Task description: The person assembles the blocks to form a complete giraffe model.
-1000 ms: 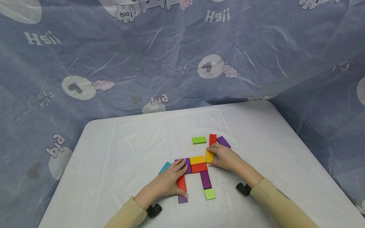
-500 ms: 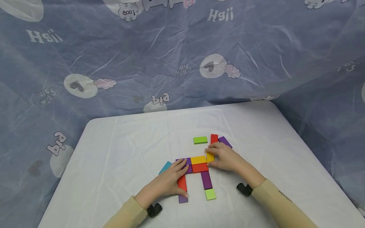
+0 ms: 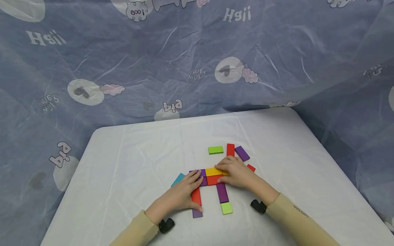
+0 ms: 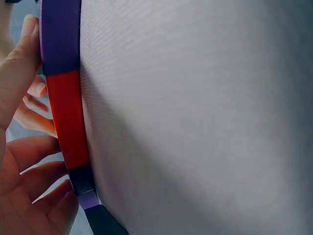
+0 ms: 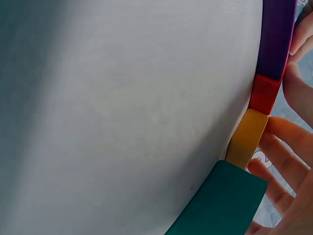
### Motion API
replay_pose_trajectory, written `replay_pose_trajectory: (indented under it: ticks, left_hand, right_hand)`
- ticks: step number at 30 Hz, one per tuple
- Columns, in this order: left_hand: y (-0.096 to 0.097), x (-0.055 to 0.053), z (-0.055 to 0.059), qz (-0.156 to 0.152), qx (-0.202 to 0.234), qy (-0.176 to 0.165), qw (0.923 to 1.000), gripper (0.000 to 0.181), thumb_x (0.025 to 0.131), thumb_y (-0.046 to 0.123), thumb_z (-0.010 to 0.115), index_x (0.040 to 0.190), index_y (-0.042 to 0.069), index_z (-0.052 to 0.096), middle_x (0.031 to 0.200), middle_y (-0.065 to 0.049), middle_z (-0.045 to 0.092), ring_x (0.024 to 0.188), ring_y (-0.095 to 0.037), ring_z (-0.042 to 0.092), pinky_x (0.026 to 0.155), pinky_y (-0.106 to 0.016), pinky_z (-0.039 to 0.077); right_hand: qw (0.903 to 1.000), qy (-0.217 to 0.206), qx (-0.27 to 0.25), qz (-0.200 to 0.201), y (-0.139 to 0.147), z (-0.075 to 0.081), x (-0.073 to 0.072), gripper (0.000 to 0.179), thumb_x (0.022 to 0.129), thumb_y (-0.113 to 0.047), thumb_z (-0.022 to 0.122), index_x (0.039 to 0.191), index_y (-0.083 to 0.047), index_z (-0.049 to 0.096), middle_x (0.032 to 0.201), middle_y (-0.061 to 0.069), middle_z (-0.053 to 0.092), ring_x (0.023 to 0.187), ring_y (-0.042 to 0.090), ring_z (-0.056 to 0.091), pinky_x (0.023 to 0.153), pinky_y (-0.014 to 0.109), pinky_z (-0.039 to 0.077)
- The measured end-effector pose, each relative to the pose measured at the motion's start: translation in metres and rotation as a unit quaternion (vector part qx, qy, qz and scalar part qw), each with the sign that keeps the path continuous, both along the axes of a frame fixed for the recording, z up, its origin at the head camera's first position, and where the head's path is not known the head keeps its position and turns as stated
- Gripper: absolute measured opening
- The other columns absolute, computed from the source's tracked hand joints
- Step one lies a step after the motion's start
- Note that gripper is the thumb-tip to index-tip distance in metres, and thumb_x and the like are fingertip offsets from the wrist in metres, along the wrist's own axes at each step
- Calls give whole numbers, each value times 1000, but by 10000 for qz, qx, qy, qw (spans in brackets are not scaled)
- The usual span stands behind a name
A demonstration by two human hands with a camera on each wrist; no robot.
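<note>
Flat coloured blocks lie edge to edge on the white table. My left hand (image 3: pixel 181 193) spreads over the left part, fingertips on the purple blocks (image 3: pixel 202 181), thumb beside the lower purple block (image 3: pixel 197 214). Under that palm runs a red block (image 3: pixel 196 196), with a blue block (image 3: pixel 177 179) jutting out at left. My right hand (image 3: pixel 238 171) touches the right end, its fingertips at the long yellow block (image 3: pixel 213 172) and the red block (image 3: pixel 213 180) below it. Its palm partly hides another yellow block (image 3: pixel 226 173). A teal block (image 5: pixel 220 200) shows close up in the right wrist view.
Beyond the hands lie a green block (image 3: pixel 215 150), a red block (image 3: pixel 230 149) and a purple block (image 3: pixel 242 153). Another red block (image 3: pixel 251 167) peeks out behind the right wrist. A purple block (image 3: pixel 222 193) and a lime block (image 3: pixel 226 208) extend toward the near side.
The right hand has shifted left from the upright yellow block onto the end of the long yellow and red blocks, uncovering a red block at right. The left hand stays put.
</note>
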State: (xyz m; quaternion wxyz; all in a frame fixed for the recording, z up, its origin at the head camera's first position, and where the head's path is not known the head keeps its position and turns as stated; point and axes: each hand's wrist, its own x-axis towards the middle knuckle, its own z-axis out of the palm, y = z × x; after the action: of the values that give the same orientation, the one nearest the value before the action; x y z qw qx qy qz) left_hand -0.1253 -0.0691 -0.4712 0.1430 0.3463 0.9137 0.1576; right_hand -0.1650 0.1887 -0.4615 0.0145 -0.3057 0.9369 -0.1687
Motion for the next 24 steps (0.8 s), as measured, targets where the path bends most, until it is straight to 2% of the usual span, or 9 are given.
replay_pose_trajectory:
  ticks: [12,18,24]
  left_hand:
    - [0,0,1,32,-18,6,10000,104,72,58,80,150,4,38,163,-11,26,151,-30,21,116,-44,36]
    - [0,-1,0,12,53,55,10000,104,71,57,81,150,3,38,163,-12,26,151,-31,21,116,-44,36]
    - [0,0,-2,-51,99,97,9999,103,72,56,81,149,2,39,162,-14,28,150,-33,23,115,-45,36]
  right_hand:
    - [9999,114,79,-55,-3,-1,3,47,83,-30,79,123,-7,70,115,5,70,119,29,54,109,67,31]
    - [9995,238,168,-100,-5,1,3,47,82,-32,80,121,-7,71,113,4,69,118,28,54,110,69,28]
    - [9997,130,54,-181,-3,1,3,48,82,-33,80,122,-7,70,116,6,69,121,30,54,112,70,25]
